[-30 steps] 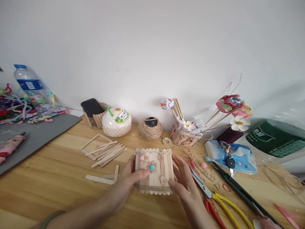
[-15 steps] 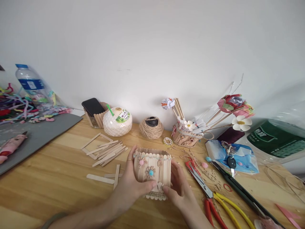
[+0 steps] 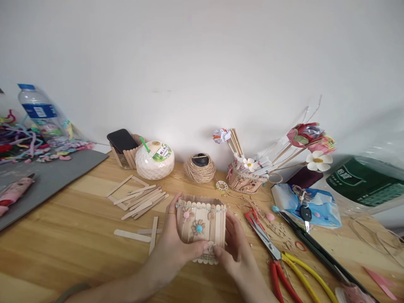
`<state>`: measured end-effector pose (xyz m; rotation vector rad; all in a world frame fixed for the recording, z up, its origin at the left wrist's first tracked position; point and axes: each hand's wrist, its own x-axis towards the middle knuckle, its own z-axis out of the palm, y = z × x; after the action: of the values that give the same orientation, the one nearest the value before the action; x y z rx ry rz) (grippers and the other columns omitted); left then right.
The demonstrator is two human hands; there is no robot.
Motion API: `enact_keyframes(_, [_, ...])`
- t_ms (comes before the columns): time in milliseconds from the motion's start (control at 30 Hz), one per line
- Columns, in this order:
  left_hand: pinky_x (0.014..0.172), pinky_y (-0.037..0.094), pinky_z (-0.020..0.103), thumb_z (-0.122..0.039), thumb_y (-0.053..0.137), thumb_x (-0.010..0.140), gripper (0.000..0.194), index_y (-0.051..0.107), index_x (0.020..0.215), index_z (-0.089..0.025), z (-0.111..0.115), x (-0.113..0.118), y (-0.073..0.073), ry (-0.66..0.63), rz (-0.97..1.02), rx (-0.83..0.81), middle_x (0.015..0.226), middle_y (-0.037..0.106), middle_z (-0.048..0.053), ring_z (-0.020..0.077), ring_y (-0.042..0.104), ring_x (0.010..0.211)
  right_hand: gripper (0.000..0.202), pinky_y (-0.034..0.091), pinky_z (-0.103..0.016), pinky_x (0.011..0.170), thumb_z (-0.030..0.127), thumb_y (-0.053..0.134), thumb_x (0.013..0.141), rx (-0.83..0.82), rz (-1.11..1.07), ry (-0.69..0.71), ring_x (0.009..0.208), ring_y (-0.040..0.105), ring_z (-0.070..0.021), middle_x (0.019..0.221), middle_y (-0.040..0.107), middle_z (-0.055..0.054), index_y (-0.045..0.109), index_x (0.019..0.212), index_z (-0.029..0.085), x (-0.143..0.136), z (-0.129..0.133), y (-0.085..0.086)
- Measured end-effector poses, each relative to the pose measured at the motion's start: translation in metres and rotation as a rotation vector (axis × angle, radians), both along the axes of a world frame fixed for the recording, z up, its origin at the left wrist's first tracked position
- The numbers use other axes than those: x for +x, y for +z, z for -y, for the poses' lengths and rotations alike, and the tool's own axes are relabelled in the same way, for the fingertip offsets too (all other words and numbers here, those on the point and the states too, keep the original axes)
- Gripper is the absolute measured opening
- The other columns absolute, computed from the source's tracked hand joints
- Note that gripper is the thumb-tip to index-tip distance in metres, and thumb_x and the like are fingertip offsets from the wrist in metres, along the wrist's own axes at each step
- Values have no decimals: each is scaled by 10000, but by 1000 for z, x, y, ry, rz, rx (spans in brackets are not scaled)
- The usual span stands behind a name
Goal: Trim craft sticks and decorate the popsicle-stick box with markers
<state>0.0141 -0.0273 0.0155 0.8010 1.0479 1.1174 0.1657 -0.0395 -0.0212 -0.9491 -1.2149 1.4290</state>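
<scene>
A box made of popsicle sticks (image 3: 203,214) is held low in front of me, its decorated side facing up toward the camera. That side carries a twine flower with a blue pompom (image 3: 198,228), a smaller flower with a pink centre (image 3: 187,214) and trim along the rim. My left hand (image 3: 175,240) wraps the box's left side, thumb lying on the lower front. From the right, my right hand (image 3: 236,246) grips it, its thumb close to the left one. Both thumbs press near a small pale piece (image 3: 211,247); the right fingers are partly hidden behind the box.
Loose popsicle sticks (image 3: 145,201) lie to the left. Red-handled scissors (image 3: 265,240), yellow-handled pliers (image 3: 307,275) and a black glue gun (image 3: 318,248) are at the right. Along the wall stand a wrapped coconut (image 3: 154,162), a twine ball (image 3: 200,169) and a stick holder with paper flowers (image 3: 248,181).
The view has shifted very slightly. Both hands keep the same grip on the box, with the thumbs still at its lower front.
</scene>
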Motion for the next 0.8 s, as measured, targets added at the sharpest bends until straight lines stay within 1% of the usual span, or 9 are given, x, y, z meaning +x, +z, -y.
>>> enact_keyframes(67, [922,462,404,-156,737,558,1096,46,1404,-244,0,0,0,-12,8,-1,1300,469,144,284,530,1141,514,343,-376,1051,391,607,824,3,9,24,1273,401,-195,1394,402,-50,315,1244,345,2,0,-1])
enact_keyframes(167, [941,447,399,-152,730,573,1091,25,1401,-248,0,-1,-1,-29,2,4,1307,466,140,273,528,1146,506,342,-378,1053,377,603,830,16,4,19,1271,405,-193,1399,397,-46,318,1247,354,2,1,-3])
enact_keyframes(233, [948,442,390,-149,731,574,1096,16,1398,-256,0,-1,-2,-33,4,9,1319,456,135,269,524,1153,519,353,-386,1044,393,622,810,15,-13,-20,1256,426,-207,1385,420,-52,341,1244,346,-1,2,-3])
enact_keyframes(367, [923,460,378,-146,733,569,1100,13,1393,-261,-1,-1,-2,-32,26,10,1311,462,132,264,537,1139,552,375,-392,1026,436,662,758,-1,-40,-140,1223,463,-232,1339,476,-66,393,1226,322,-9,5,0])
enact_keyframes(433, [909,469,380,-144,732,564,1098,19,1392,-255,-1,-1,-1,-27,21,4,1296,478,135,265,544,1129,562,379,-385,1022,444,668,747,-6,-39,-154,1215,471,-228,1328,484,-69,394,1221,317,-11,5,2])
enact_keyframes(633, [913,461,392,-142,727,549,1067,78,1389,-251,0,1,1,15,-26,-5,1319,456,135,278,530,1139,535,374,-367,1023,420,644,771,-2,-17,-129,1221,462,-214,1336,475,-62,378,1224,316,-10,3,3])
enact_keyframes(700, [913,457,398,-150,726,551,1058,86,1388,-244,-1,2,0,17,-43,-2,1306,466,136,280,532,1133,525,368,-377,1024,396,652,767,4,-24,-98,1223,461,-217,1335,479,-55,383,1212,324,-7,1,1])
enact_keyframes(800, [923,443,411,-164,731,548,1059,86,1385,-235,-2,1,-2,13,-59,5,1271,492,135,281,546,1108,534,347,-411,1032,355,674,735,-54,-63,-82,1240,441,-239,1351,469,-47,411,1198,322,-3,-2,0])
